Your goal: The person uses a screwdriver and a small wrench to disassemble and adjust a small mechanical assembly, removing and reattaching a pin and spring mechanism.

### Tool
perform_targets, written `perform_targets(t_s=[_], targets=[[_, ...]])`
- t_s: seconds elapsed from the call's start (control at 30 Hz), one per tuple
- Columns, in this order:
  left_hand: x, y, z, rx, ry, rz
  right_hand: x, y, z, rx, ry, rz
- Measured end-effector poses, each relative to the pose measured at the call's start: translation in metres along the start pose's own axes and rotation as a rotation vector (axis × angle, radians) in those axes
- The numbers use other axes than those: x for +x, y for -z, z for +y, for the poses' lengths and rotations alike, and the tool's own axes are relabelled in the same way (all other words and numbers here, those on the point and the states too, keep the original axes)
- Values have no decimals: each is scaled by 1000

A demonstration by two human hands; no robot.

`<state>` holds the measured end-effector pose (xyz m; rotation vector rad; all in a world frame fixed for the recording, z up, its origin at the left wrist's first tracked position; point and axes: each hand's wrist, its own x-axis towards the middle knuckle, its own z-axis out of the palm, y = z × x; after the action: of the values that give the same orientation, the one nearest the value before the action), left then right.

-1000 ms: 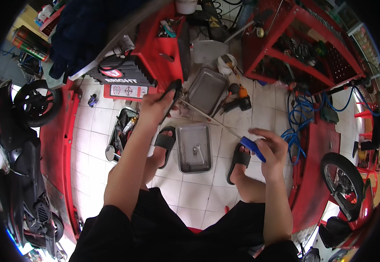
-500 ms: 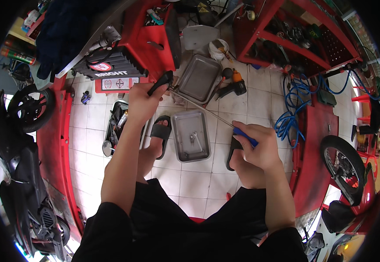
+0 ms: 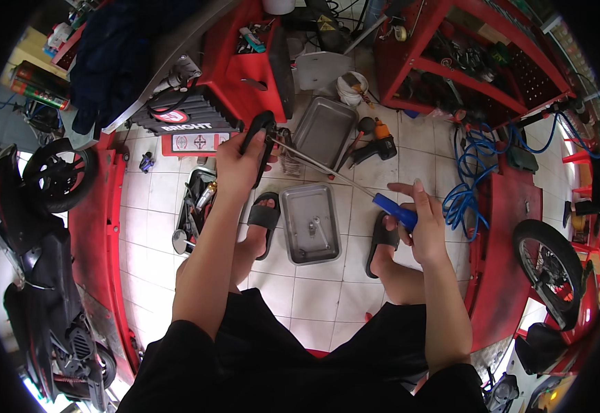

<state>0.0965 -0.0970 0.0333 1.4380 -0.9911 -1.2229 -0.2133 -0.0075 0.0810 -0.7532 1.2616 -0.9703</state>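
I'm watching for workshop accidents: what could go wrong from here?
The blue-handled screwdriver points toward the left hand holding the black part, so a slip might jab that hand. Some fingers of the right hand are off the handle, so its grip may be loose. The open-toed sandals would likely give little protection if a tool dropped.

the blue handle (image 3: pixel 395 211) is smooth plastic, its rod (image 3: pixel 345 179) shiny metal. the trays (image 3: pixel 302 205) look dull metal, the floor tiles (image 3: pixel 314 296) glossy.
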Motion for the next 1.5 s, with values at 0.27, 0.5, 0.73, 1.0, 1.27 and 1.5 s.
perform_targets(t_s=[0.27, 0.5, 0.73, 1.0, 1.27, 1.5], targets=[[-2, -4, -9, 447, -296, 79, 1, -5, 8, -678, 730, 195], [-3, -7, -11, 433, -224, -13, -4, 2, -2, -506, 581, 208], [-3, -8, -12, 533, -282, 16, -5, 11, -5, -368, 489, 110], [-5, -9, -12, 611, -298, 31, -2, 11, 1, -557, 721, 136], [-5, -6, -12, 626, -292, 31, -10, 4, -14, -505, 210, 125], [-4, -10, -18, 614, -285, 11, -3, 6, -11, -702, 779, 67]])
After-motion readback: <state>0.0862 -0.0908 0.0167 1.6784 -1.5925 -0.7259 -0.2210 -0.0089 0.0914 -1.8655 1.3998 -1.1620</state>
